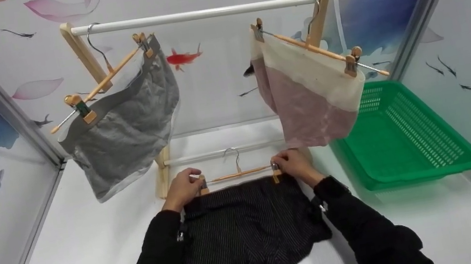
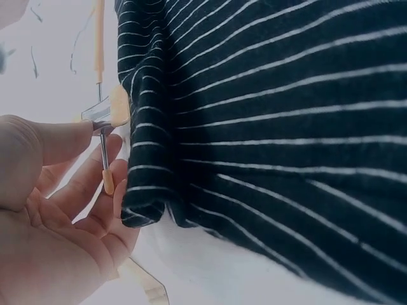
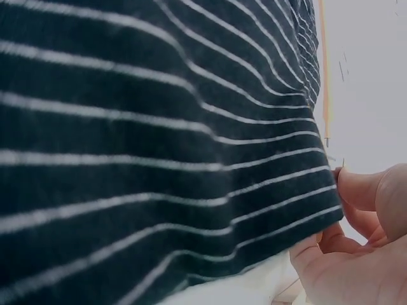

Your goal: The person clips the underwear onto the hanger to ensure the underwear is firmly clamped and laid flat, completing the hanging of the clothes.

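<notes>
Black shorts with thin white stripes (image 1: 246, 229) lie on the white table, waistband toward the rack. A wooden clip hanger (image 1: 240, 173) stretches along that waistband, its metal hook pointing away from me. My left hand (image 1: 184, 189) pinches the hanger's left clip (image 2: 117, 107), with the thumb on its lever and the fingers behind. At the other end, my right hand (image 1: 297, 164) pinches the right clip (image 1: 276, 175), which sits over the waistband. In the right wrist view the striped cloth hides most of that clip, and the thumb and fingers are at the shorts' corner.
Above stands a rack with a white rail (image 1: 198, 14). Grey shorts (image 1: 126, 125) hang on its left and pink-and-cream shorts (image 1: 309, 87) on its right, both by clip hangers. A green basket (image 1: 426, 175) stands on the right. Patterned panels (image 1: 217, 73) enclose the table.
</notes>
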The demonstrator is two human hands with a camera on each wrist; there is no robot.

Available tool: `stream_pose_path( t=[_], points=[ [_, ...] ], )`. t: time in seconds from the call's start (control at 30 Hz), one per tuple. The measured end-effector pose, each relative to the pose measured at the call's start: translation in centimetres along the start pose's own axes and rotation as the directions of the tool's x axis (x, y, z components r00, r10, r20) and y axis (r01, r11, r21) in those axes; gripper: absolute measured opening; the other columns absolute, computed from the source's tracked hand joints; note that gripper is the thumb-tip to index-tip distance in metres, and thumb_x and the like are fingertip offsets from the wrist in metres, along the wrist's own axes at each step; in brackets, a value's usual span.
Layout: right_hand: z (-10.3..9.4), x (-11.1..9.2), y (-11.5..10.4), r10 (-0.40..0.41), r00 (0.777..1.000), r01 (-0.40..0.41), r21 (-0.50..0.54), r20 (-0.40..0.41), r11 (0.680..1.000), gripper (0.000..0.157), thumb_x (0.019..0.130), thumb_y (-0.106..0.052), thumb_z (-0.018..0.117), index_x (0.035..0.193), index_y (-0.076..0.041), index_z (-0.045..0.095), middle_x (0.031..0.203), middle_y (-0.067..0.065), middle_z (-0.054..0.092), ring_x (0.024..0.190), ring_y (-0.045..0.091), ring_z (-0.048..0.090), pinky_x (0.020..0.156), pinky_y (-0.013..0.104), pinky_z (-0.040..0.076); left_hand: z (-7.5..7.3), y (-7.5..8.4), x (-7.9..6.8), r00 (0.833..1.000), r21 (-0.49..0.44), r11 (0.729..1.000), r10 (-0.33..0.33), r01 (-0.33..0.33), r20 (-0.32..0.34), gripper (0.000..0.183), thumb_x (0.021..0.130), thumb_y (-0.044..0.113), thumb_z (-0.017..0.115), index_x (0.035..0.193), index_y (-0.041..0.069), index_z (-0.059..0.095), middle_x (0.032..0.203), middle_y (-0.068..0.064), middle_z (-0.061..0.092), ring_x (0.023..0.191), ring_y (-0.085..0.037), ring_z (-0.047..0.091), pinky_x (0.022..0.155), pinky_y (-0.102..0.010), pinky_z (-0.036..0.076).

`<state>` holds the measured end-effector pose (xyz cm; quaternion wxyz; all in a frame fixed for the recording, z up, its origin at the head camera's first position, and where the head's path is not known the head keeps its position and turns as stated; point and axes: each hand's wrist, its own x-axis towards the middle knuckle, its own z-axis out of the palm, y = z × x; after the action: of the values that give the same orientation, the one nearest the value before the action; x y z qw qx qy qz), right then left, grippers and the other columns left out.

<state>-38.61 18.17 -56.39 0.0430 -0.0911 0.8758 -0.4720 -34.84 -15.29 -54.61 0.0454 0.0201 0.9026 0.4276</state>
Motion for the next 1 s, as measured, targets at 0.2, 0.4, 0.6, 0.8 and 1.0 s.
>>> stream_pose_path(
  t=[0.2,0.4,0.6,0.8,1.0],
  points=[
    [0.3,0.1,-0.2,0.0,1.0,0.0,-0.008,-0.002,1.0,0.026,0.105,-0.015,0.058,0.096,0.005,0.072,0.075,0.01,0.061,0.061,0.015,0.045,0.064,0.033,0.038,-0.3,-0.3,-0.1,1.0,0.019,1.0,-0.004,0.005,-0.014,0.032,0.098,0.007,0.061,0.128,-0.006,0.062,0.109,-0.022,0.071,0.101,-0.037,0.068,0.088,-0.05,0.052],
    [1.1,-0.2,-1.4,-0.126,0.988,0.099,-0.249,-0.094,0.963,0.021,0.101,-0.012,0.062,0.113,0.003,0.071,0.102,0.016,0.071,0.092,0.032,0.066,0.089,0.047,0.049,-1.1,-0.3,-0.4,1.0,0.049,0.999,-0.001,0.002,-0.022,0.033,0.097,0.008,0.062,0.127,-0.005,0.062,0.119,-0.025,0.067,0.111,-0.04,0.063,0.095,-0.052,0.049],
    [3.3,-1.0,-5.6,-0.248,0.962,0.271,-0.449,0.11,0.851,0.032,0.098,-0.013,0.067,0.128,0.0,0.066,0.121,0.017,0.068,0.111,0.037,0.064,0.098,0.052,0.047,-3.4,0.2,-1.9,0.994,0.09,0.992,0.092,-0.086,-0.064,0.033,0.096,0.006,0.063,0.126,-0.008,0.061,0.123,-0.031,0.062,0.115,-0.046,0.059,0.096,-0.056,0.046],
    [7.6,0.1,-10.3,-0.322,0.864,0.447,-0.297,0.386,0.843,0.038,0.099,-0.011,0.064,0.133,0.006,0.06,0.127,0.023,0.064,0.12,0.038,0.059,0.103,0.049,0.045,-4.6,0.3,-4.0,1.0,0.223,0.975,-0.029,0.028,0.002,0.038,0.09,0.015,0.067,0.117,-0.011,0.064,0.112,-0.028,0.068,0.105,-0.043,0.064,0.09,-0.052,0.05],
    [11.8,2.2,-11.3,-0.342,0.876,0.449,-0.318,0.339,0.835,0.038,0.101,-0.012,0.062,0.132,0.009,0.06,0.124,0.025,0.065,0.117,0.037,0.062,0.099,0.047,0.049,-3.4,-0.3,-4.0,0.989,0.236,0.963,-0.141,0.129,0.036,0.041,0.088,0.022,0.074,0.111,-0.012,0.067,0.111,-0.025,0.068,0.094,-0.036,0.064,0.085,-0.048,0.052]
  ],
)
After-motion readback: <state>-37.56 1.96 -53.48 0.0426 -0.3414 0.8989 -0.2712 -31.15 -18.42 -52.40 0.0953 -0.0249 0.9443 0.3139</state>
